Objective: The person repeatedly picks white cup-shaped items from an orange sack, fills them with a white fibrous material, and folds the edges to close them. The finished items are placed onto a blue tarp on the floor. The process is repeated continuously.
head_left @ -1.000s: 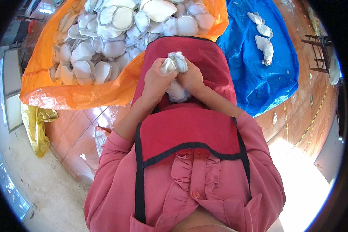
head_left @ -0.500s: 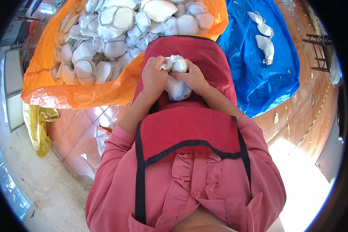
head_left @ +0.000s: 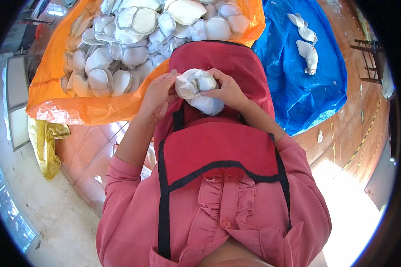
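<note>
My left hand (head_left: 158,93) and my right hand (head_left: 227,90) both grip a crumpled white cloth bundle (head_left: 196,91) above my lap, which is covered by a red apron (head_left: 218,151). The left hand pinches the bundle's left side, and the right hand wraps over its top and right side. Just beyond my knees an orange plastic sheet (head_left: 89,107) holds a heap of several white padded cups (head_left: 129,40).
A blue plastic sheet (head_left: 294,84) lies at the right with three white pieces (head_left: 305,40) on it. A yellow bag (head_left: 47,142) sits at the left on the tiled floor. A dark stool (head_left: 370,58) stands at far right.
The white bundle has been turned and squeezed between both hands, which stay over the apron; the left hand has shifted slightly off to the bundle's left side.
</note>
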A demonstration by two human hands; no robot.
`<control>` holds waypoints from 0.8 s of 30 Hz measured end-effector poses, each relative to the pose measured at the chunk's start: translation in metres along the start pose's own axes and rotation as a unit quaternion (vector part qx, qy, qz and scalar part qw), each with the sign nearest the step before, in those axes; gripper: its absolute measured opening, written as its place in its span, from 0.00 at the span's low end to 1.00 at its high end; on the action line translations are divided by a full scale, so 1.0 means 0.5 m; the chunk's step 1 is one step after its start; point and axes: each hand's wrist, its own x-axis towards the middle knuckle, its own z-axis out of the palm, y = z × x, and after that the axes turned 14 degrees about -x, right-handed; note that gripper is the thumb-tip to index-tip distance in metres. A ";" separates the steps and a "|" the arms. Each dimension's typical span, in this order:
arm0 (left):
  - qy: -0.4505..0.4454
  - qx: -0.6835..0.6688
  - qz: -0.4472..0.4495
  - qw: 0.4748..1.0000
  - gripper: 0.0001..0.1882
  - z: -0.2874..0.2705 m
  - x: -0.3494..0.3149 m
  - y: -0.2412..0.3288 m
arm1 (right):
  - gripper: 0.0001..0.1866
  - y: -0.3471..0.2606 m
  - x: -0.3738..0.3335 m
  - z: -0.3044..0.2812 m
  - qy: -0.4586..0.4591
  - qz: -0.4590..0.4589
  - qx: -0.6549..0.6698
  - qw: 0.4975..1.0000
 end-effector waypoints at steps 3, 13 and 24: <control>-0.024 0.008 -0.059 0.998 0.15 -0.019 0.005 0.006 | 0.22 -0.007 -0.003 0.007 0.014 -0.055 -0.068 0.996; -0.064 0.066 -0.104 0.990 0.18 0.010 -0.014 0.019 | 0.21 -0.010 0.008 0.024 0.066 -0.218 -0.251 0.941; 0.036 0.517 0.325 0.791 0.10 0.010 -0.007 -0.044 | 0.22 -0.020 0.012 0.018 -0.023 -0.045 -0.153 0.987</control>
